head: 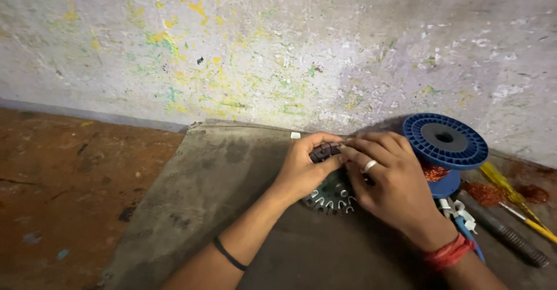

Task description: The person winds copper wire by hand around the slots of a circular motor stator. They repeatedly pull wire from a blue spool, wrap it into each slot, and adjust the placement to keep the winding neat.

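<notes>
**Desk editor:** Left hand (301,171), what is it doing?

**Photographer:** Fingers curled and pinched on a small dark ridged part (325,150), held just above a round metal motor core (332,195) with slotted teeth. That core lies on a grey mat (232,209) spread over the reddish floor (69,191), close to a paint-flecked wall (278,46).

**Desk editor:** And the right hand (390,180)?

**Photographer:** Closed on the same dark part from the other side, fingertips meeting the left hand's over it. A ring sits on one finger and a red thread band circles the wrist; the left wrist wears a thin black band.

**Desk editor:** Which stage would you call it?

**Photographer:** By my reading, the part is being fitted or adjusted at the core's upper edge. The contact point is hidden under the fingers, so I cannot tell how far it is seated. Any next move looks to call for a steady two-sided grip and fine alignment with the slots.

**Desk editor:** Further right?

**Photographer:** A blue spool (445,142) carrying copper wire (435,171), touching the right hand's far side. Beyond it lie loose copper wire scraps (484,193), yellow-handled tools (510,194) and a dark threaded rod (513,240).
</notes>
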